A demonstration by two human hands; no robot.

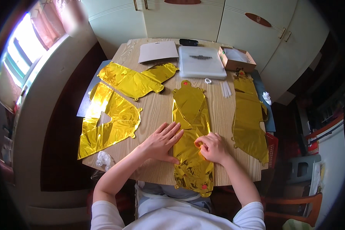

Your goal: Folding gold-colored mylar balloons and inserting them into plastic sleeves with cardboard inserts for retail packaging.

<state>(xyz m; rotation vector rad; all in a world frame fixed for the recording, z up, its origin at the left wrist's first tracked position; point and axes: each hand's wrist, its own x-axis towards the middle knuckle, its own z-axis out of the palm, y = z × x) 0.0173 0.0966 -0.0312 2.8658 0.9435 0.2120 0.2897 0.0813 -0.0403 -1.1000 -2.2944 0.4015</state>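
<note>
A flat gold foil balloon (189, 111) lies lengthwise in front of me, its near end hanging over the table's front edge. Red dots mark both of its ends. My left hand (160, 143) rests open across its left edge, fingers spread and nothing held. On the balloon's right side, my right hand (214, 148) is closed round a small orange piece (198, 144), pressed near the foil; most of that piece is hidden by the fingers. Two more gold foil balloons, one upper (132, 81) and one lower (120, 126), lie at left, and another (251, 119) at right.
At the back of the wooden table (153, 111) are a light cardboard sheet (158, 52), a stack of clear plastic bags (202, 69) and an open box (241, 66). A white ring (208, 81) and thin clear strips (226, 90) lie nearer. Crumpled white tissue (104, 160) sits front left.
</note>
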